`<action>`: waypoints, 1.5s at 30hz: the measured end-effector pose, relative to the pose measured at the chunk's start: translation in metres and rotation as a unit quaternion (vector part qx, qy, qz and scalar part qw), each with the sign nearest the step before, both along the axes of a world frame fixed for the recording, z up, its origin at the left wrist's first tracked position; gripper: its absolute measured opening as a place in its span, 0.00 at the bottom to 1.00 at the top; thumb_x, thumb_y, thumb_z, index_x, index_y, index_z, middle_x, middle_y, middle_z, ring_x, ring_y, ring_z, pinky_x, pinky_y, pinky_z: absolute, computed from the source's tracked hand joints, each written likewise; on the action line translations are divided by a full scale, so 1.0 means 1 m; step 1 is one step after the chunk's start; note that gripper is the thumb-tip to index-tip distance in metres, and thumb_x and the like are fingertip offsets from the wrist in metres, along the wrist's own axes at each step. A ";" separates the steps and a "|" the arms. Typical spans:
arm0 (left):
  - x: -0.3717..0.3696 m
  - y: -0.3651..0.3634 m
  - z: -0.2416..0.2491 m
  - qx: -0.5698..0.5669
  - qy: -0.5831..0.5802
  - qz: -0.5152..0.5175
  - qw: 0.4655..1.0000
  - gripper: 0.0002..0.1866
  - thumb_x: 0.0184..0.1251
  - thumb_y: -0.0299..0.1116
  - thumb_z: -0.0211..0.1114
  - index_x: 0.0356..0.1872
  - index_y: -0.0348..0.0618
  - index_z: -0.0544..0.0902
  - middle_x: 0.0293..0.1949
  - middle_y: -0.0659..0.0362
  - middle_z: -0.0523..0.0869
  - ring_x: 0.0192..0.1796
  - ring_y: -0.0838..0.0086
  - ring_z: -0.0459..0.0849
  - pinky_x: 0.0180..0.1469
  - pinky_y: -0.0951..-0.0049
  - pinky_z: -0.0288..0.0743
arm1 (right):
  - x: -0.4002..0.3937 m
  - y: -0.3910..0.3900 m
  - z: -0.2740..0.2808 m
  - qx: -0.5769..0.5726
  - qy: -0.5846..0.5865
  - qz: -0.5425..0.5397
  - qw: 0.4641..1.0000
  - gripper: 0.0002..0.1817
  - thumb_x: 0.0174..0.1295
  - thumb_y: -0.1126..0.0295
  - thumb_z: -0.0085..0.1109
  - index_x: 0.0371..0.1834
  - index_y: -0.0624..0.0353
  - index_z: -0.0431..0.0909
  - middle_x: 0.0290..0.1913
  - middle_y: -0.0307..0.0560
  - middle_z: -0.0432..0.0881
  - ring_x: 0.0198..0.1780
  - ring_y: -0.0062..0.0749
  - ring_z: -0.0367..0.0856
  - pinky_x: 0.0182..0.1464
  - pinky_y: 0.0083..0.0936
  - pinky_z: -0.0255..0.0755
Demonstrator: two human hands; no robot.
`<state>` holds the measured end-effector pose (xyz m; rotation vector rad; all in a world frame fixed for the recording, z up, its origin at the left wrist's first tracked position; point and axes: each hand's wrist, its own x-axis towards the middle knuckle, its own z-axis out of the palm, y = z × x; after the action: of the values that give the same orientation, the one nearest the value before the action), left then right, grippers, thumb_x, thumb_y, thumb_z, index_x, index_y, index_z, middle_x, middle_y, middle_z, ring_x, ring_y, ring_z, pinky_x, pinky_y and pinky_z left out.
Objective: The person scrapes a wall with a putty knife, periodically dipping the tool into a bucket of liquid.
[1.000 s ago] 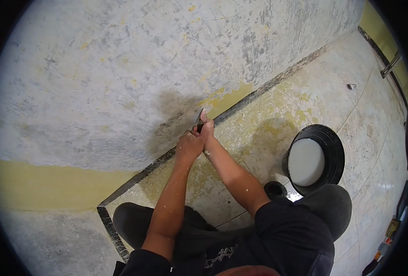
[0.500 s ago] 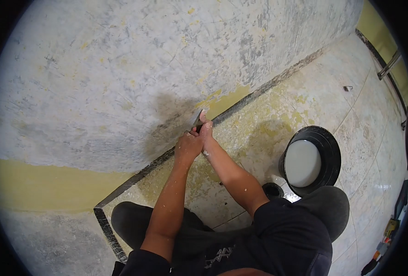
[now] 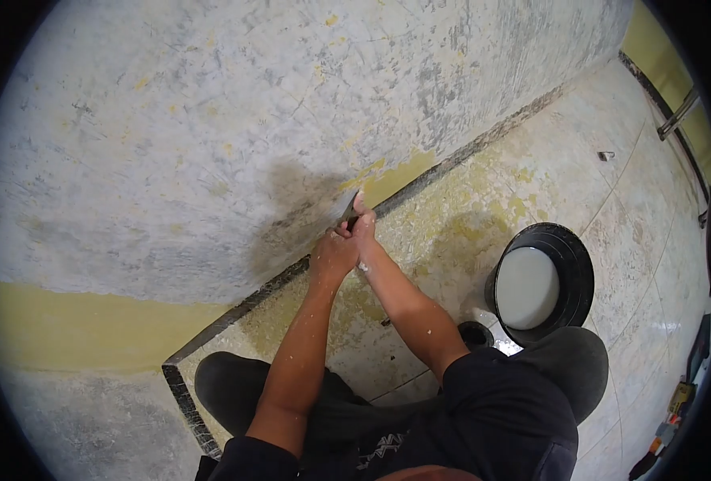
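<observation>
Both hands are together at the foot of the wall (image 3: 211,184), gripping a scraper (image 3: 351,207) with a flat metal blade. My right hand (image 3: 363,228) is closed around its handle, one finger stretched up along the blade. Pressed against it, my left hand (image 3: 333,252) is also closed on the scraper; its fingers are partly hidden. The blade lies at the edge of a strip of yellow paint (image 3: 403,176) just above the dark skirting (image 3: 420,186). White flecks stick to both forearms.
A black bucket (image 3: 584,276) of whitish water stands by my right knee, beside a small black container (image 3: 476,333). Yellow paint flakes (image 3: 484,192) litter the tiled floor. A small metal piece (image 3: 605,155) lies farther off. Several tools (image 3: 680,401) sit at the far right.
Both hands and the scraper have shifted very slightly to the right, and the blade has tilted a little. The bucket and the surroundings look the same.
</observation>
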<state>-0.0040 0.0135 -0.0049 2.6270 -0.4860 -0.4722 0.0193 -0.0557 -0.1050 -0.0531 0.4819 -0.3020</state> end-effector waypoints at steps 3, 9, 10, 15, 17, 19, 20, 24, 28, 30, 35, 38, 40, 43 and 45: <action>0.001 0.000 0.003 0.068 0.055 0.022 0.996 0.44 0.58 0.74 0.49 0.49 0.38 0.82 0.49 0.43 0.84 0.56 0.48 0.79 0.59 0.57 0.71 | -0.006 -0.003 0.010 0.006 0.031 0.002 1.000 0.17 0.62 0.48 0.58 0.35 0.48 0.71 0.24 0.40 0.73 0.14 0.28 0.62 0.13 0.20 0.52; 0.004 -0.031 0.013 0.056 0.045 -0.018 0.997 0.43 0.59 0.74 0.49 0.50 0.39 0.82 0.51 0.41 0.83 0.57 0.46 0.79 0.59 0.56 0.71 | -0.008 -0.030 -0.017 0.014 -0.059 -0.039 0.997 0.18 0.61 0.48 0.59 0.34 0.51 0.71 0.22 0.41 0.73 0.15 0.28 0.65 0.13 0.19 0.53; 0.007 -0.026 0.003 0.051 0.043 -0.016 0.998 0.43 0.59 0.74 0.49 0.50 0.39 0.82 0.51 0.41 0.83 0.57 0.46 0.79 0.59 0.56 0.71 | -0.004 -0.032 -0.014 -0.019 -0.087 -0.044 0.995 0.19 0.61 0.47 0.60 0.34 0.51 0.71 0.22 0.41 0.74 0.15 0.28 0.66 0.13 0.19 0.54; -0.008 -0.001 0.010 0.036 0.047 0.021 0.998 0.45 0.58 0.74 0.50 0.43 0.31 0.83 0.46 0.37 0.84 0.55 0.45 0.80 0.59 0.58 0.71 | -0.007 -0.003 -0.001 -0.010 -0.010 -0.002 1.000 0.19 0.61 0.47 0.60 0.32 0.51 0.72 0.21 0.40 0.74 0.15 0.27 0.66 0.13 0.19 0.55; -0.002 -0.003 -0.009 0.024 0.033 0.006 0.999 0.45 0.58 0.74 0.50 0.43 0.32 0.83 0.46 0.37 0.84 0.55 0.46 0.80 0.59 0.58 0.70 | -0.012 -0.004 -0.003 -0.006 0.002 -0.006 1.000 0.19 0.61 0.47 0.61 0.32 0.51 0.72 0.21 0.39 0.74 0.15 0.26 0.66 0.13 0.18 0.55; 0.001 -0.020 -0.014 -0.002 0.021 -0.004 1.000 0.45 0.59 0.74 0.50 0.44 0.32 0.83 0.47 0.38 0.84 0.56 0.46 0.79 0.59 0.58 0.70 | -0.013 -0.026 -0.006 -0.042 -0.030 0.002 0.999 0.18 0.62 0.48 0.60 0.32 0.51 0.71 0.22 0.39 0.74 0.15 0.26 0.66 0.13 0.18 0.55; 0.003 -0.031 -0.010 0.001 0.029 -0.022 0.999 0.45 0.59 0.74 0.50 0.45 0.32 0.83 0.47 0.38 0.83 0.56 0.46 0.79 0.59 0.58 0.70 | -0.010 -0.035 -0.008 -0.042 -0.029 0.002 0.999 0.18 0.62 0.48 0.60 0.32 0.51 0.71 0.22 0.39 0.74 0.15 0.26 0.66 0.13 0.18 0.55; -0.005 -0.032 0.008 0.043 0.038 -0.013 0.998 0.42 0.59 0.73 0.51 0.47 0.38 0.82 0.49 0.45 0.84 0.57 0.48 0.80 0.58 0.57 0.72 | -0.008 -0.036 -0.005 0.009 -0.025 -0.042 0.999 0.17 0.64 0.50 0.58 0.33 0.51 0.72 0.22 0.39 0.73 0.14 0.26 0.65 0.13 0.19 0.54; 0.002 -0.004 -0.002 0.009 0.022 0.011 1.000 0.41 0.58 0.72 0.52 0.47 0.38 0.82 0.49 0.43 0.84 0.56 0.48 0.80 0.57 0.57 0.72 | -0.007 -0.006 0.006 0.021 0.007 0.006 1.000 0.16 0.64 0.50 0.58 0.33 0.51 0.72 0.22 0.39 0.73 0.13 0.27 0.64 0.12 0.20 0.54; 0.006 0.001 -0.003 0.078 0.031 -0.008 0.996 0.42 0.59 0.72 0.51 0.48 0.38 0.82 0.50 0.42 0.84 0.57 0.49 0.79 0.58 0.58 0.72 | -0.008 0.001 0.011 0.041 0.029 -0.002 0.999 0.16 0.64 0.50 0.58 0.33 0.51 0.72 0.22 0.40 0.73 0.13 0.28 0.63 0.12 0.20 0.54; 0.006 -0.042 0.013 0.040 0.039 -0.019 0.998 0.41 0.58 0.72 0.52 0.47 0.39 0.83 0.51 0.43 0.83 0.58 0.49 0.79 0.58 0.58 0.72 | -0.010 -0.051 0.008 0.028 -0.076 -0.026 0.996 0.17 0.65 0.49 0.56 0.33 0.50 0.72 0.22 0.40 0.73 0.12 0.27 0.61 0.12 0.20 0.54; 0.000 -0.046 0.012 0.029 0.047 -0.005 0.998 0.38 0.57 0.71 0.54 0.46 0.42 0.83 0.50 0.43 0.83 0.57 0.48 0.79 0.57 0.57 0.72 | -0.005 -0.054 -0.001 -0.007 -0.070 -0.065 0.995 0.17 0.65 0.48 0.56 0.33 0.50 0.72 0.22 0.40 0.73 0.13 0.26 0.61 0.11 0.19 0.53; -0.004 -0.039 0.014 0.013 0.035 -0.004 0.999 0.37 0.58 0.69 0.56 0.46 0.41 0.83 0.49 0.44 0.84 0.56 0.48 0.79 0.57 0.57 0.73 | -0.004 -0.046 0.006 -0.008 -0.043 -0.051 0.998 0.17 0.65 0.48 0.56 0.33 0.50 0.72 0.22 0.40 0.73 0.13 0.25 0.62 0.11 0.18 0.52; -0.006 -0.017 0.011 0.027 0.031 0.012 0.999 0.36 0.59 0.68 0.57 0.45 0.39 0.83 0.49 0.43 0.84 0.56 0.48 0.80 0.57 0.57 0.73 | -0.008 -0.016 0.009 0.006 0.014 -0.022 1.000 0.17 0.65 0.48 0.56 0.34 0.50 0.72 0.23 0.40 0.73 0.14 0.25 0.62 0.11 0.18 0.51; -0.008 0.002 0.011 0.032 0.037 0.027 0.998 0.37 0.59 0.68 0.56 0.45 0.39 0.82 0.48 0.43 0.84 0.55 0.48 0.80 0.57 0.57 0.73 | -0.007 0.002 0.012 0.032 0.019 0.011 0.999 0.18 0.64 0.48 0.56 0.32 0.50 0.71 0.23 0.40 0.72 0.14 0.25 0.63 0.10 0.18 0.51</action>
<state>-0.0118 0.0156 0.0056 2.6657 -0.3823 -0.5746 0.0123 -0.0534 -0.0930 -0.0023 0.5285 -0.2646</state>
